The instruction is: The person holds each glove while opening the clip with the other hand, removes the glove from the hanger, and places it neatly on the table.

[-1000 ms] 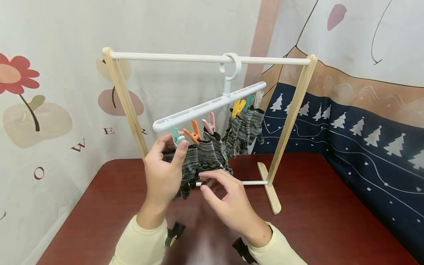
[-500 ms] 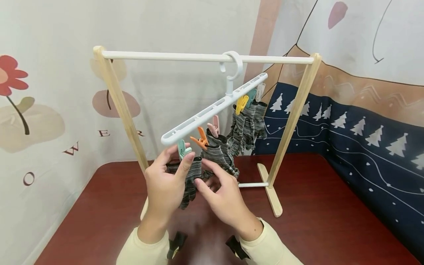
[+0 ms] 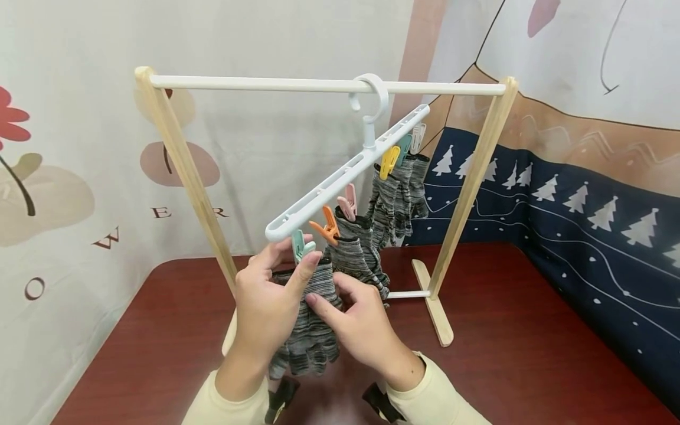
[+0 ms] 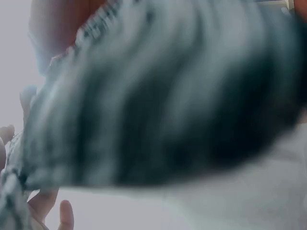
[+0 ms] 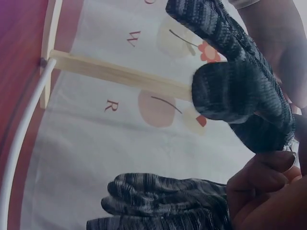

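Observation:
In the head view my left hand [image 3: 273, 295] pinches a mint-green clothespin [image 3: 300, 247] at the near end of the white hanger [image 3: 340, 180]. Below this clothespin hangs a grey-and-black knit glove [image 3: 313, 339], its fingers pointing down. My right hand [image 3: 366, 321] pinches the glove's right edge, thumb in front and fingers behind. Close and blurred, the glove [image 4: 158, 96] fills much of the left wrist view. The right wrist view shows its knit fingers [image 5: 216, 91] beside my right hand [image 5: 268, 187].
More knit gloves [image 3: 356, 260] hang from orange [image 3: 329, 225], pink [image 3: 349, 202], yellow [image 3: 389, 162], teal and white clothespins. The hanger hooks over the white rod of a wooden rack [image 3: 473, 189], which stands on a dark red table [image 3: 504, 354]. Printed cloths hang behind.
The hanger's near end has swung toward me and down to the right, the clothespins moving with it. My right hand, free of the glove earlier, now pinches its edge.

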{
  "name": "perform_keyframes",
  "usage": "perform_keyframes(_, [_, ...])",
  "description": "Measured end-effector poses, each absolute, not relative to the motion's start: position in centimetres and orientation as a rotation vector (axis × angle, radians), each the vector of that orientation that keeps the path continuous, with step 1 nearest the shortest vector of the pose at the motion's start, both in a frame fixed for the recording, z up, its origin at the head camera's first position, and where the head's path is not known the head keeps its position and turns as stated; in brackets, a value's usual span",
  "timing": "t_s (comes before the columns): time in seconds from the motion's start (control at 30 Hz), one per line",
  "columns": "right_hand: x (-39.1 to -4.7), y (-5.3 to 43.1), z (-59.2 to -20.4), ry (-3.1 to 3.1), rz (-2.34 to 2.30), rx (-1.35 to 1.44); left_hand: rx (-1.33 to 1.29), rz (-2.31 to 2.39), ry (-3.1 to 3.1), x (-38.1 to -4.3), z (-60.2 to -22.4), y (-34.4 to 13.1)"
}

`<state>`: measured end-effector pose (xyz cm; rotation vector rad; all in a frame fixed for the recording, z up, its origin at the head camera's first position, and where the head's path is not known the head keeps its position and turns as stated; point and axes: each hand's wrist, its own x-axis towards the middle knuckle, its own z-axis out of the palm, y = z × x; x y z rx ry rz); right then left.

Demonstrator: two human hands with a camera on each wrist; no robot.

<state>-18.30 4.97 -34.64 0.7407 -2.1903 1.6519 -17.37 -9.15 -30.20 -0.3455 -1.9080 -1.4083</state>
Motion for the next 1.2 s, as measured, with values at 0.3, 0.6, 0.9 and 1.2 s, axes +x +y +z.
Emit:
perform_keyframes(0.3, [-18.09,5.10,-34.58,-2.166,1.644,0.753,-0.420,-1.450,-1.863,-17.23,-30.17,-9.18])
perform_keyframes(0.6, [-18.21,5.22,-34.45,-2.155,1.614,0.783,-0.484,-1.502,-1.772,-17.52,-30.18,-9.25])
perform_keyframes(0.9, [-18.35,5.27,-34.51,-2.157,1.594,0.781,-0.493,-1.549,-1.765,-17.69,-30.15,-9.38])
perform_keyframes(1.2, [-18.53,5.29,-34.63,-2.162,1.614,0.793,-0.489,-1.518,-1.745,-17.76,-30.14,-9.52])
